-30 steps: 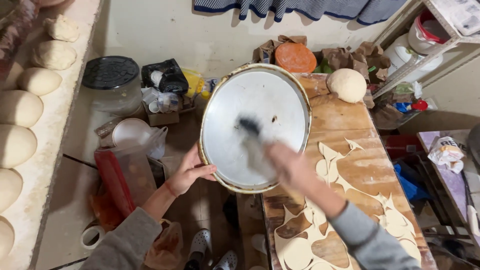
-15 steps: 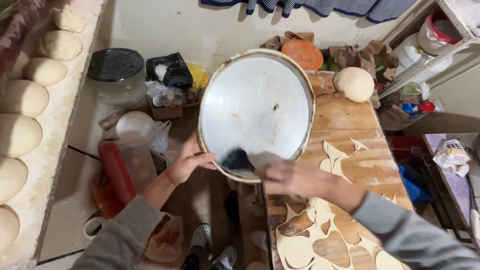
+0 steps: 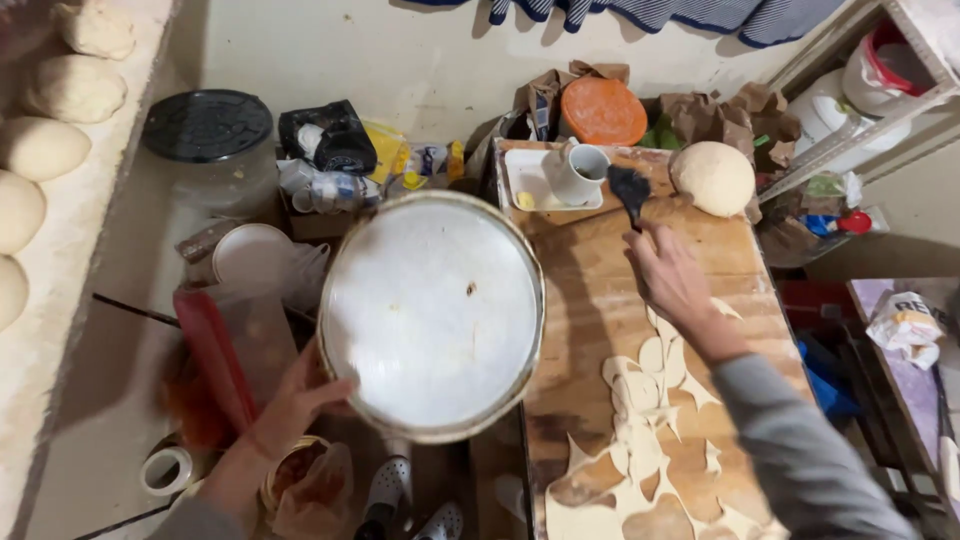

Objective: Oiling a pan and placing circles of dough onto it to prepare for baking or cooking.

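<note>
The left hand (image 3: 300, 400) grips the round metal tray (image 3: 432, 315) at its 8 o'clock rim. The tray face is greased and pale. The right hand (image 3: 675, 280) is closed on a dark brush (image 3: 630, 190) over the worktop (image 3: 590, 310).

Dull greased metal tray (image 3: 430, 310), matt floury wooden board (image 3: 600, 290), dark-bristled brush (image 3: 629, 186)

Tilting toward the camera, round metal tray (image 3: 432, 315) with pale, greased face and a few dark specks, gripped at its lower left rim, hanging beside the wooden board. Pointing up and away, dark-bristled pastry brush (image 3: 630, 190), held over the board's far end.
</note>
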